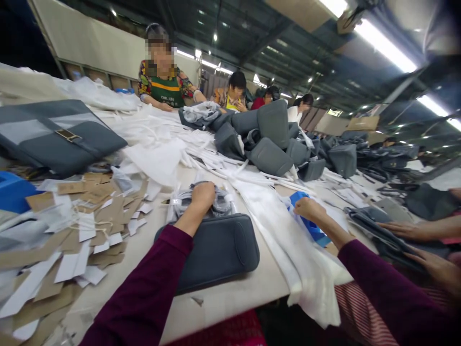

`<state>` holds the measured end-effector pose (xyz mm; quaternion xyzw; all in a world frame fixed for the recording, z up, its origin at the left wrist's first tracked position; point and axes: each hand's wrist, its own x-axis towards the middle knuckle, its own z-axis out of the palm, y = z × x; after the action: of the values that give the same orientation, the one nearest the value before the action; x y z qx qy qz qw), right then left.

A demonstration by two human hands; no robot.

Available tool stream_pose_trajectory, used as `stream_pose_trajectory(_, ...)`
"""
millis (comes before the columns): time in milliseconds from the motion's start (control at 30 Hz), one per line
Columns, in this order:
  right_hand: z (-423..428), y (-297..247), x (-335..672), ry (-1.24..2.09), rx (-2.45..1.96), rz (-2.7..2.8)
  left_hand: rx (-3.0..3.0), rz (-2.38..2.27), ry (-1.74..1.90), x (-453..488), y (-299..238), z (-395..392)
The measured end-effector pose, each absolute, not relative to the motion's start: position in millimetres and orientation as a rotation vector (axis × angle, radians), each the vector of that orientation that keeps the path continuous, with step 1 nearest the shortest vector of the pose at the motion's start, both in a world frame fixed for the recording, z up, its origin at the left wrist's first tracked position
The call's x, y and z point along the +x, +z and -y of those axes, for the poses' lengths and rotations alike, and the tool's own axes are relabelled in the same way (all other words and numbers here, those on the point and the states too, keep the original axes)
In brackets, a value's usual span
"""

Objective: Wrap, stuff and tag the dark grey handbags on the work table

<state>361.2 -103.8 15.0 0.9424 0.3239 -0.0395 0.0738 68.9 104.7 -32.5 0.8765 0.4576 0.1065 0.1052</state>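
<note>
Both arms reach forward in dark maroon sleeves pushed back from the wrists. The left hand (202, 193) is curled into a loose fist, knuckles up, wrist bent slightly downward. The right hand (309, 208) is also closed, fingers tucked under, forearm angled inward toward the left.

left: card scraps (72, 226) heaped
middle: bare worktop (144, 245) beside grey bag (216, 250)
right: white cloth (288, 230) sprawled
far: bag pile (273, 139)

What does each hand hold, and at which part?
The left hand grips a plastic-wrapped grey bundle at its top. The right hand closes on white cloth; the exact spot is hidden.
</note>
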Motion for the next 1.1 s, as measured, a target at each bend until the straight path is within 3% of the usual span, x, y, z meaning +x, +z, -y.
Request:
stream_pose_trajectory(667,105,33,351,0.022,2.739,-1.033,2.571,-1.397,0.442,69,-35,-105)
stream_pose_trajectory(1100,114,61,401,-0.229,3.099,-0.897,2.561,-1.396,0.526,70,-37,-106)
